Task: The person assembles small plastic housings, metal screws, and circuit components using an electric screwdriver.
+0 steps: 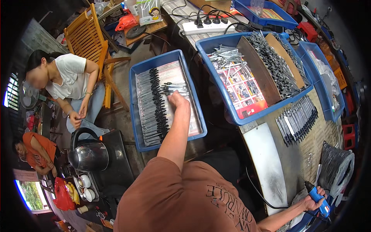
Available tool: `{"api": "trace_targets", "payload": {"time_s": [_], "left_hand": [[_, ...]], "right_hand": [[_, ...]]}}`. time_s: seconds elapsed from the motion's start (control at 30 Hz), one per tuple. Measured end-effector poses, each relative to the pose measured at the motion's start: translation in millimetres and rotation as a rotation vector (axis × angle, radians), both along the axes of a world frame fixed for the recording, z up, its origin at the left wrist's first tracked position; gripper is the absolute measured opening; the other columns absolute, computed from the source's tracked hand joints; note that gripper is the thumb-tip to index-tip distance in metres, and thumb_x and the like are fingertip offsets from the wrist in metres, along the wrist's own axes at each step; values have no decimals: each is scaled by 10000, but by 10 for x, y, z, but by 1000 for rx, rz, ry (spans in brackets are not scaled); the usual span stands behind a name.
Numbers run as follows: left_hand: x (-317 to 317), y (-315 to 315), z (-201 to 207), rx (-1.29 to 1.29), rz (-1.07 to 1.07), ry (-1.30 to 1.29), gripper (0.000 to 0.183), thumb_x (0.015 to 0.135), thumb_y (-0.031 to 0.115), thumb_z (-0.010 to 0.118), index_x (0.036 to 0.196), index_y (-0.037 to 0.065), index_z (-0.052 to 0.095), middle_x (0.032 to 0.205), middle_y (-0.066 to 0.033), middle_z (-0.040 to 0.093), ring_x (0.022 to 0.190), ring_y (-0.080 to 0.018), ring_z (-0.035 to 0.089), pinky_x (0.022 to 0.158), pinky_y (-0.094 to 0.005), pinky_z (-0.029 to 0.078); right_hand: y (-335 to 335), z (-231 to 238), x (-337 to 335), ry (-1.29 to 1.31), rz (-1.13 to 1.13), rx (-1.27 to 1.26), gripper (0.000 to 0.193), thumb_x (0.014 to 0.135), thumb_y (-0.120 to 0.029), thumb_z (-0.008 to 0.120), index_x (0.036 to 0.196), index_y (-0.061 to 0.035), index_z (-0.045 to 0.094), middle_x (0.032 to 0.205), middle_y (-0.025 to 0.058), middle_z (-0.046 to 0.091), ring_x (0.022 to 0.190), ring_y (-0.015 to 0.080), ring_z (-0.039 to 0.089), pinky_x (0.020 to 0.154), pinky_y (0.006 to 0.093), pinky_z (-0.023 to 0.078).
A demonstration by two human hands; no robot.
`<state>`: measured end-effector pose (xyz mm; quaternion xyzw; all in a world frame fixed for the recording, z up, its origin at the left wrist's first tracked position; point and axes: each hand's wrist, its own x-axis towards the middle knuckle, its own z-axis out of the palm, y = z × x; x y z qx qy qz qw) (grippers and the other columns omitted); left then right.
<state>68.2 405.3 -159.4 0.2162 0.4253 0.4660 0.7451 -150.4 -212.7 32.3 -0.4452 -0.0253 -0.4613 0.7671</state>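
Observation:
My left hand point(178, 99) reaches into a blue tray point(196, 98) and closes on a small bundle of pens point(176, 89) with clear barrels and black ends. To its left, a long row of similar pens point(152, 106) lies in the same tray, black ends toward my hand. My fingertips are partly hidden by the hand itself. At the lower right, my right hand point(313, 200) grips a blue corded electric screwdriver point(317, 199), its dark tip pointing up and left. On the worktable, another row of pens point(296, 120) lies side by side.
A larger blue tray point(235, 123) holds pen parts point(270, 62) behind brown dividers. Beside it are a white board point(264, 162) and a clear plastic roll point(336, 170). A kettle point(91, 154) stands at left, near a seated person point(71, 77). A power strip point(208, 26) trails cables.

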Motion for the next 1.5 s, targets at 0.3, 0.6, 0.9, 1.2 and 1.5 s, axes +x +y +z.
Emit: {"api": "trace_targets", "payload": {"time_s": [0.3,0.6,0.9,1.2,1.5], "left_hand": [[-535,-112,344,53,-505,183,283,677,-77,410,930,49,417,957,-79,451,873,-194,425,794,-455,369],[-685,291,527,1629,-822,1053,721,679,81,636,1282,17,246,1299,-180,304,1208,-288,300,913,-468,333],[-428,655,609,1879,-1390,1426,858,645,343,688,1302,49,222,1360,-129,234,1259,-284,213,935,-606,225],[-287,796,519,1983,-1435,1387,654,755,341,571,1278,91,270,1288,-109,320,1227,-272,261,929,-585,254],[-338,760,410,1962,-1297,1374,561,776,327,544,1231,90,318,1213,-90,368,1172,-258,311,918,-580,268]], "right_hand": [[-105,-43,-2,3,64,-48,227,727,-164,546,876,-58,411,735,54,332,674,176,297,708,337,251],[-131,-20,-38,1,86,-34,219,733,-181,558,861,-41,450,744,62,355,690,188,314,739,356,272],[-150,-40,-35,8,116,-78,223,745,-185,528,890,-36,447,748,61,356,685,179,311,727,348,259],[-144,-52,-21,37,118,-72,237,732,-179,545,894,-45,436,749,61,352,683,180,310,734,344,261],[-121,-15,-32,34,129,-46,228,718,-157,566,861,-56,420,747,58,350,702,186,309,730,346,258]]}}
